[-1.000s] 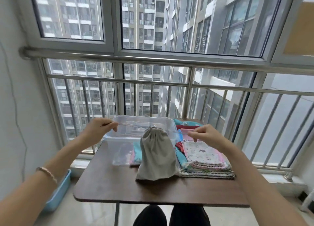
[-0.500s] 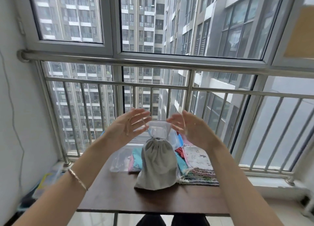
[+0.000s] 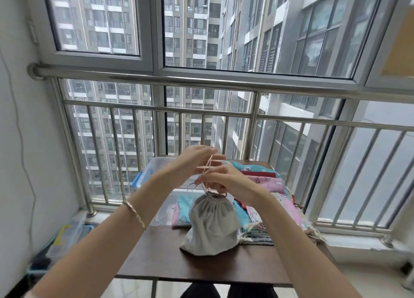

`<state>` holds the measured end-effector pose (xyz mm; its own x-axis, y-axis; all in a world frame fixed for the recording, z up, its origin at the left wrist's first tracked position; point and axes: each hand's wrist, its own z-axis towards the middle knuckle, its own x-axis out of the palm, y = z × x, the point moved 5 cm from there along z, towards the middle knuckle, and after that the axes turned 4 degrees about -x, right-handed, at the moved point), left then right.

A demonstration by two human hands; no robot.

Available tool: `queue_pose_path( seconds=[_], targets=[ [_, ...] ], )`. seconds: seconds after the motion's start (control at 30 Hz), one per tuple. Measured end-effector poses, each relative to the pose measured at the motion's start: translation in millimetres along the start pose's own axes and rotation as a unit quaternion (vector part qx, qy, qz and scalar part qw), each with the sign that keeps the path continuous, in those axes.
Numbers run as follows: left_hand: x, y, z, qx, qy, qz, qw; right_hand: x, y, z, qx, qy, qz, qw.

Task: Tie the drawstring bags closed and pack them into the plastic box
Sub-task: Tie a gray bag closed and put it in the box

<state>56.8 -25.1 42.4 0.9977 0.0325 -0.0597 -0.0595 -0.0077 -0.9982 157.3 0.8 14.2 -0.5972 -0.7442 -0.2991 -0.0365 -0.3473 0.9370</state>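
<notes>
Grey drawstring bag (image 3: pixel 211 223), upright on table (image 3: pixel 156 259) before clear plastic box (image 3: pixel 156 163), mouth cinched, knot unfinished: left hand (image 3: pixel 186 165) and right hand (image 3: pixel 226 181) pinch crossed cords (image 3: pixel 210 165) above it; packing outstanding, patterned bags (image 3: pixel 264 181) alongside apparently awaiting.

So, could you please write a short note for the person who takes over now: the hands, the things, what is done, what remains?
The left hand and the right hand both pinch the drawstring, crossed above the grey bag; knot not yet tight.
The bag stands on the table, mouth gathered. The plastic box is behind it, open. The patterned bags are stacked to its right.
Done: mouth drawn shut.
To do: finish the knot, put the bag in the box, then the stack.
</notes>
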Motion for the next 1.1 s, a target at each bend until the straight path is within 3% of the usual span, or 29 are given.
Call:
queue_pose_path(
  seconds=[0.07, 0.2, 0.3, 0.47, 0.57, 0.7, 0.83, 0.97, 1.1],
  targets=[
    [0, 7, 10, -0.051, -0.029, 0.037, 0.998, 1, -3, -3, 0.004, -0.003, 0.008, 1.000],
    [5, 23, 10, -0.112, 0.010, 0.054, 0.992, -4, -6, -10, 0.001, -0.045, 0.017, 0.999],
    [9, 26, 2, -0.051, 0.011, 0.112, 0.992, -10, -5, -12, -0.010, -0.089, 0.039, 0.995],
    [14, 24, -14, 0.072, -0.058, 0.202, 0.975, -16, -8, -12, 0.005, -0.146, 0.095, 0.985],
    [15, 31, -17, 0.069, -0.005, 0.204, 0.977, -21, -11, -14, 0.005, -0.208, 0.090, 0.974],
    [8, 44, -17, 0.003, -0.002, 0.132, 0.991, -27, -6, -19, 0.008, -0.231, 0.040, 0.972],
    [13, 48, -22, -0.068, 0.066, -0.007, 0.995, -29, 3, -26, 0.027, -0.209, 0.030, 0.977],
    [17, 50, -23, -0.114, 0.094, -0.079, 0.986, -28, 13, -34, 0.007, -0.155, -0.124, 0.980],
    [6, 38, -26, -0.054, 0.080, 0.057, 0.994, -24, 12, -34, -0.029, -0.150, -0.269, 0.951]
  ],
)
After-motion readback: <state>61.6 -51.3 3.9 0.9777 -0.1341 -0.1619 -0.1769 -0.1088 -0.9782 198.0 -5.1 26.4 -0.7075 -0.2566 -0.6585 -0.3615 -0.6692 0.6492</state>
